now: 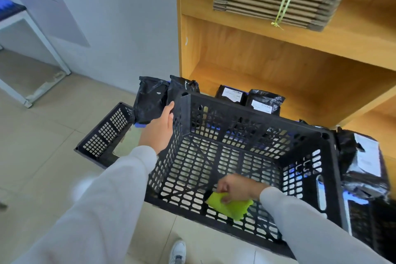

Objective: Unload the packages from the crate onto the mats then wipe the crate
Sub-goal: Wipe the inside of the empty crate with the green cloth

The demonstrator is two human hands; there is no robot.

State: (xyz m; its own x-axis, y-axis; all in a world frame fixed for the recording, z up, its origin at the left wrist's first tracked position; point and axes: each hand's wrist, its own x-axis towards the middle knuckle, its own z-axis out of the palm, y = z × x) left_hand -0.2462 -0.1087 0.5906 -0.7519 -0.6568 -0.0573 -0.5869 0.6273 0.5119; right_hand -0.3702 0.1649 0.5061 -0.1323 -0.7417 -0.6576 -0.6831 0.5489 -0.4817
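Inside crate (242, 135), R hand (237, 186) pinches green cloth (231, 204); L hand (159, 130) grips rim. Package labels (233, 93) unreadable.

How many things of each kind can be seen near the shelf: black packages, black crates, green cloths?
Black packages: 5 (two behind the left hand, two beyond the crate, one at right)
Black crates: 2
Green cloths: 1, under the right hand
Total: 8
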